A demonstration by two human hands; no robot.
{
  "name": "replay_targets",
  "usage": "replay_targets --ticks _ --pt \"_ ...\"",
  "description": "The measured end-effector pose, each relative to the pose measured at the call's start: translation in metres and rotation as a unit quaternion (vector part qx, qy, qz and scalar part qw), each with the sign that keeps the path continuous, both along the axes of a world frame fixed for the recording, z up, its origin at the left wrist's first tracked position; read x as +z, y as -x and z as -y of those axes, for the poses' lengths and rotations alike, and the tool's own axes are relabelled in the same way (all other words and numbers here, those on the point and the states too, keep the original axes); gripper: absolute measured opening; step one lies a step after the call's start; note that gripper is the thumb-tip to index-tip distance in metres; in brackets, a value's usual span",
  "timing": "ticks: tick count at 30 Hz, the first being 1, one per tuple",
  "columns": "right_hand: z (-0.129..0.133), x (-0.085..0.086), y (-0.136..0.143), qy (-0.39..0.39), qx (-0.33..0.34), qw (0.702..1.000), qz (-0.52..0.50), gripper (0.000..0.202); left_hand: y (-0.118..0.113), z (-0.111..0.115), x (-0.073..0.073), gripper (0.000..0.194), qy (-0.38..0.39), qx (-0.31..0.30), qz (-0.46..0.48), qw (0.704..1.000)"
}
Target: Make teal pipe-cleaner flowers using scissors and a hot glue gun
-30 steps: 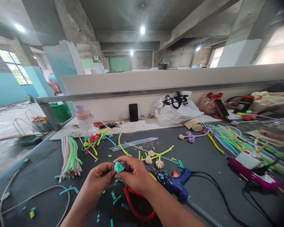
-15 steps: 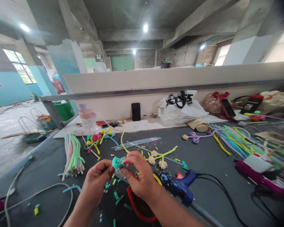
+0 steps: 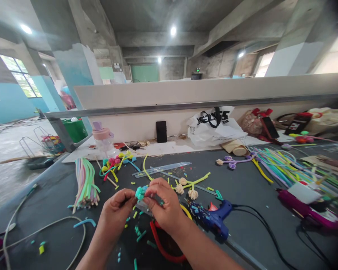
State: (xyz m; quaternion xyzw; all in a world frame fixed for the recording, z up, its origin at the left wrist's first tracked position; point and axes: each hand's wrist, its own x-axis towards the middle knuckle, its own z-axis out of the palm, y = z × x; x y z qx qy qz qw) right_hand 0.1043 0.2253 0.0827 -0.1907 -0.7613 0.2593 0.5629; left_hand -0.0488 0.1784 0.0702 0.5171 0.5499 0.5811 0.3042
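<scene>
A small teal fuzzy flower [image 3: 140,192] is pinched between both hands above the dark table [image 3: 107,240]. My left hand [image 3: 116,210] grips its left side with thumb and forefinger. On the other side, the fingertips of my right hand [image 3: 165,206] close on it, where a bit of blue shows. Below the hands lie teal and yellow snippets [image 3: 138,230] and a red-handled tool [image 3: 165,249], partly covered by my right hand. A blue glue gun [image 3: 214,219] rests to the right. Behind the hands is a yellow-green stem [image 3: 195,182] with cream flowers [image 3: 193,194].
Fuzzy stick bundles lie at left [image 3: 84,183] and right [image 3: 273,165]. Along the back stand a pink-lidded bottle [image 3: 103,142], a black phone [image 3: 161,132] and a white bag [image 3: 214,127]. A purple glue gun [image 3: 307,210] and cables lie at right.
The teal flower has turned slightly between my fingers, and both hands still hold it. The whole view has shifted a little.
</scene>
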Motion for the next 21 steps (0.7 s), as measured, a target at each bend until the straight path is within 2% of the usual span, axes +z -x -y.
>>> replay_targets --ticks 4,8,13,21 --pt "-0.0017 -0.0016 0.0020 0.058 0.022 0.998 -0.015 0.006 0.0015 0.0009 0.0023 0.012 -0.013 0.006 -0.040 0.999" --pt "-0.0026 -0.0024 0.0019 0.082 0.039 0.996 -0.009 0.008 0.0053 0.0017 0.0018 0.013 -0.016 0.000 -0.079 0.997" --pt "-0.0033 -0.0027 0.0028 0.114 0.024 0.992 -0.043 0.007 0.0075 0.0017 0.0012 0.014 -0.034 0.009 -0.111 0.993" --pt "-0.0009 -0.0031 0.0018 0.075 0.010 0.997 -0.023 0.007 0.0069 0.0032 -0.0008 0.015 -0.050 0.009 -0.155 0.987"
